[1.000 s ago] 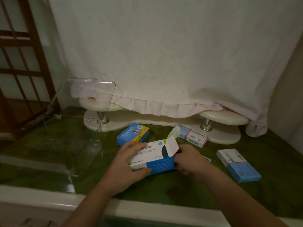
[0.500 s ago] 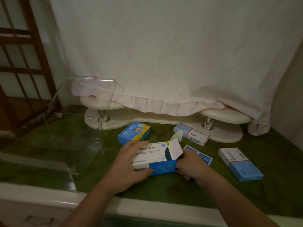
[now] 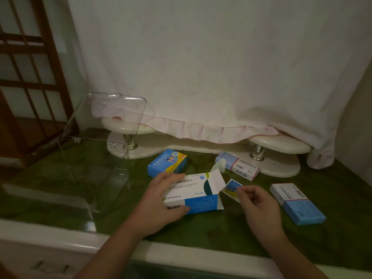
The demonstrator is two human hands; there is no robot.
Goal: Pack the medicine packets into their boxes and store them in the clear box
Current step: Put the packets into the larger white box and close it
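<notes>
My left hand [image 3: 161, 202] grips a white and blue medicine box [image 3: 198, 195] lying on the green counter, its right end flaps open. Just to the right, my right hand [image 3: 256, 204] pinches the edge of a small blue medicine packet [image 3: 231, 188], which sits close to the open end of the box. The clear box [image 3: 96, 178] stands at the left with its lid raised; I see nothing inside it.
A blue and yellow box [image 3: 167, 163] lies behind my left hand. A white and blue box [image 3: 239, 166] rests against a cream stand [image 3: 281, 168]. Another blue and white box [image 3: 296, 202] lies at the right. A white cloth [image 3: 201, 67] hangs behind.
My right hand has left the open end of the box and now holds the small blue packet beside it. My left hand keeps the box in place.
</notes>
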